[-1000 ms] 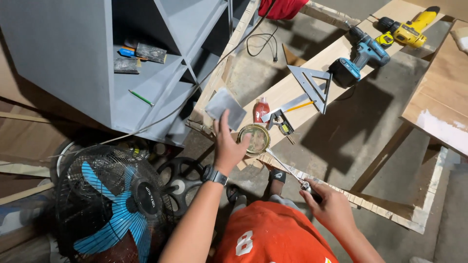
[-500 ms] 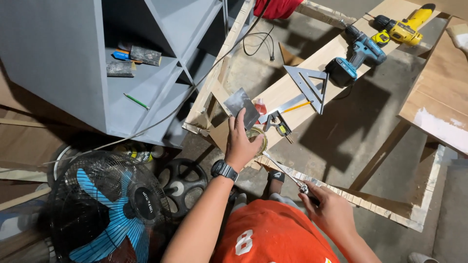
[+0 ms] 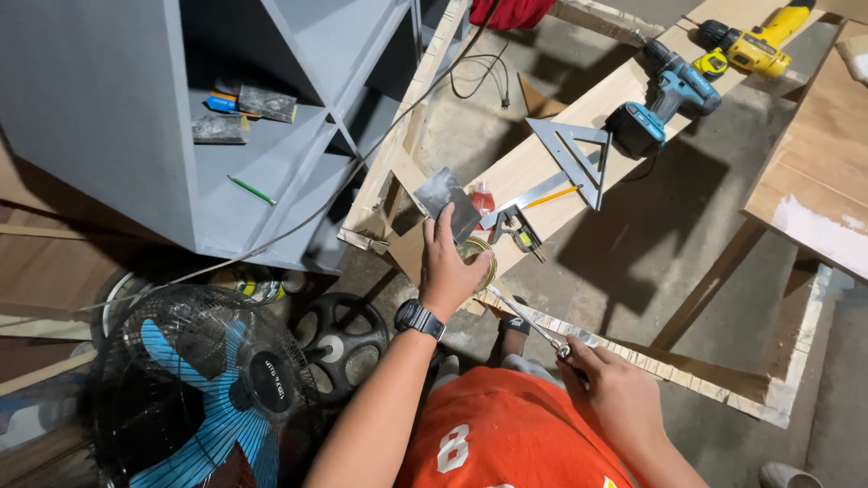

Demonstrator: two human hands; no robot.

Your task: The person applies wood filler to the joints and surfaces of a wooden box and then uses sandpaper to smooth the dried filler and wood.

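Now lifted clear of the plank (image 3: pixel 542 163): a grey sheet (image 3: pixel 448 203), probably sandpaper, pinched at its lower edge by the left hand (image 3: pixel 449 267), fingers closed on it, thumb along the near side. A second ago flat beside the tape roll (image 3: pixel 479 253); half a second ago just rising. Held up tilted, over the plank's near end, next to the small square (image 3: pixel 515 230). Right hand (image 3: pixel 615 398) low by the knee, as before, wrapped round a thin metal tool (image 3: pixel 529 321), its tip pointing toward the roll. Grey shelf (image 3: pixel 262 172), fan (image 3: pixel 194 398), blue drill (image 3: pixel 665 95), yellow drill (image 3: pixel 755 45) untouched. Sheet picked up, then, and ready for use.
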